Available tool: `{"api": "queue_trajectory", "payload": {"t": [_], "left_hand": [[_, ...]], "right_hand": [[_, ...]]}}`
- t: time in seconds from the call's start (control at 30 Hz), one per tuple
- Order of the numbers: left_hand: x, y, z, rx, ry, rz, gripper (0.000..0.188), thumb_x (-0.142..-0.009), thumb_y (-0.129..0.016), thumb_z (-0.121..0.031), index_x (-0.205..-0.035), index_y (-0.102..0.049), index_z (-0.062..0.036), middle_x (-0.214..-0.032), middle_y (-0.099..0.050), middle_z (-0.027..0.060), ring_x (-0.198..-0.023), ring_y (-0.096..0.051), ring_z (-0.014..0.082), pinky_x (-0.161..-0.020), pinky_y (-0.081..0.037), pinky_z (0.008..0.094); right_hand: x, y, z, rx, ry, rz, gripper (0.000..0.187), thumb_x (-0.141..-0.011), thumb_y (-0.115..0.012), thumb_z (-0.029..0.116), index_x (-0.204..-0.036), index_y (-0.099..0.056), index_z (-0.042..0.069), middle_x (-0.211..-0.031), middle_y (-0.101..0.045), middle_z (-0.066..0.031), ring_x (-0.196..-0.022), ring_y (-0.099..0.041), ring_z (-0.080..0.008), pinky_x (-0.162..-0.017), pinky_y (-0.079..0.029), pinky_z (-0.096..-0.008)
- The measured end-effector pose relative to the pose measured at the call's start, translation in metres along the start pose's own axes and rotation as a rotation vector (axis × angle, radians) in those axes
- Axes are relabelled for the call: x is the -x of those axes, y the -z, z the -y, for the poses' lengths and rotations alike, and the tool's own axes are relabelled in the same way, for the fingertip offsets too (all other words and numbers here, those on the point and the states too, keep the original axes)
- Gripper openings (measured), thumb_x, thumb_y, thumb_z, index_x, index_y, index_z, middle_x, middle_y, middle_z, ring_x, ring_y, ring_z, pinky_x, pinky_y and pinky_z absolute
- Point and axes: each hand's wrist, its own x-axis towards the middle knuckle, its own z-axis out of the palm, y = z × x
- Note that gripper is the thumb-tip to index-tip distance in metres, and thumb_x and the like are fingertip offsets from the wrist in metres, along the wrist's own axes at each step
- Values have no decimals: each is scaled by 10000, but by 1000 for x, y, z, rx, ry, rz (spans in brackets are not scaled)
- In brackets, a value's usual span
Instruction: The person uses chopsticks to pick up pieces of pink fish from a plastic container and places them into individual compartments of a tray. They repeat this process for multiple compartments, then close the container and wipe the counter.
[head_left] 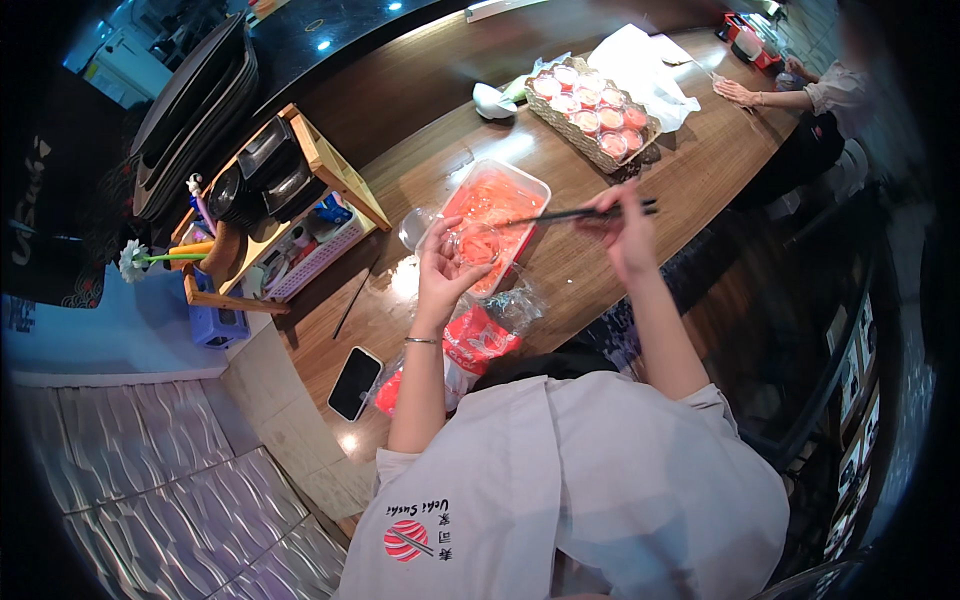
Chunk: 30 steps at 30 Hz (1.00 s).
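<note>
My left hand is closed round a small clear cup with pinkish-orange slices in it, probably pickled ginger. It is held over the near part of a white-rimmed tray full of the same orange-pink slices. In my right hand, slightly blurred, is a pair of black chopsticks; their tips reach left toward the cup. Beside the tray, partly behind my left hand, stands a clear round lid or cup. A red-and-clear plastic bag lies just below the tray.
A woven basket of several filled cups stands farther back, near a white bag and a white ladle-like spoon. At left are a wooden rack, a phone and a thin dark stick. Another person's hand rests far right.
</note>
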Motion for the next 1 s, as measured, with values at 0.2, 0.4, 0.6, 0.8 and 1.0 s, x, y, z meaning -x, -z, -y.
{"api": "queue_trajectory", "payload": {"t": [0.2,0.4,0.6,0.8,1.0], "left_hand": [[-8,-43,-17,144,156,464,776,-682,-749,102,-1354,-395,-54,-1271,-521,142,-1171,-570,273,-994,-497,390],[-16,-91,15,221,323,763,749,-635,-797,50,-1308,-472,-6,-1305,-520,88,-1269,-483,214,-1048,-441,368],[-13,-89,42,158,401,641,801,-642,-817,56,-1353,-452,3,-1358,-502,98,-1237,-512,187,-1043,-450,323],[-16,-108,69,420,478,626,806,-660,-856,-49,-1355,-451,-4,-1317,-540,99,-1211,-535,180,-1030,-454,312],[-8,-127,108,683,556,530,767,-808,-787,-297,-1408,-383,-40,-1331,-521,124,-1219,-548,265,-967,-517,328]], "right_hand": [[-36,40,39,476,291,59,413,-1039,-407,403,-845,-551,68,-774,-627,-57,-721,-609,-125,-659,-529,-308],[-31,56,-22,863,-128,441,487,-941,-572,512,-887,-694,43,-780,-645,-5,-734,-582,-90,-710,-493,-271],[13,28,37,690,-282,462,469,-808,-737,523,-963,-679,84,-767,-593,48,-654,-503,-36,-569,-386,-201],[29,50,59,685,-399,324,429,-819,-748,452,-1050,-641,107,-736,-533,75,-577,-400,-7,-475,-258,-190],[6,77,69,524,-562,359,418,-838,-744,391,-1080,-626,72,-755,-542,56,-573,-392,-1,-452,-235,-169]]}}
